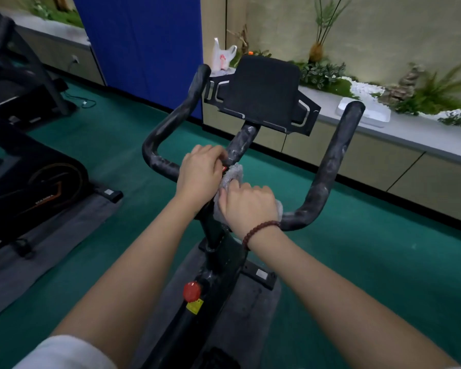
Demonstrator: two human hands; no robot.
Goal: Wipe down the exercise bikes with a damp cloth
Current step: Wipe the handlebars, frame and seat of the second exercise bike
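- The right hand (248,203), with a dark red bead bracelet (258,230) at its wrist, is closed over a grey fluffy cloth (233,173); the cloth is pressed on the middle of the black curved handlebar (328,166) of the black exercise bike (218,262), bunched out on both sides of the fist
- The left hand (200,177) lies just beside it, touching the cloth; its fingers curl over the handlebar where the centre post rises, though the fingertips are hidden, so the grip is probably on the bar itself
- A flat black tablet holder (264,91) stands on that post, above both hands
- Lower on the frame sits a round red knob (192,291) with a yellow label (194,306) just below
- The bike stands on a grey mat (250,310) over green carpet (357,262)
- A second black bike with orange trim (37,187) stands well apart at the left
- Behind, a long pale surface (410,134) carries green plants (322,73), a white tray (362,113) and a white plastic bag (222,58)
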